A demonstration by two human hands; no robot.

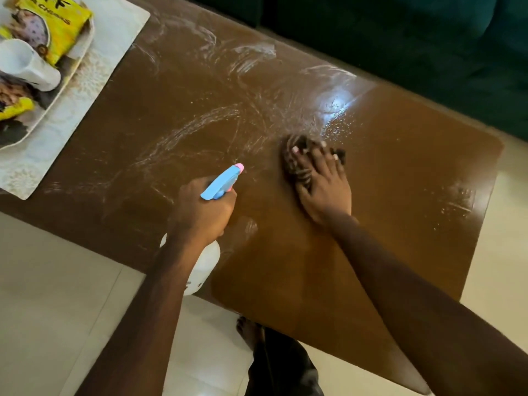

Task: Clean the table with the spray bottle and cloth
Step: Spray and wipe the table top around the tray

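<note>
A glossy brown table (400, 195) fills the view, streaked with white spray smears and droplets across its far half. My left hand (203, 210) grips the neck of a white spray bottle (204, 267) with a blue trigger head and pink nozzle, held over the table's near edge and pointing toward the middle. My right hand (325, 187) presses flat on a dark striped cloth (297, 164) bunched on the tabletop, just right of the nozzle. Most of the cloth lies hidden under my fingers.
At the far left a pale placemat (94, 81) carries a tray (78, 57) with a yellow snack bag (54, 21) and a white cup (25, 64). A dark green sofa (414, 38) runs along the far side. Pale floor tiles and my foot (248, 330) lie below.
</note>
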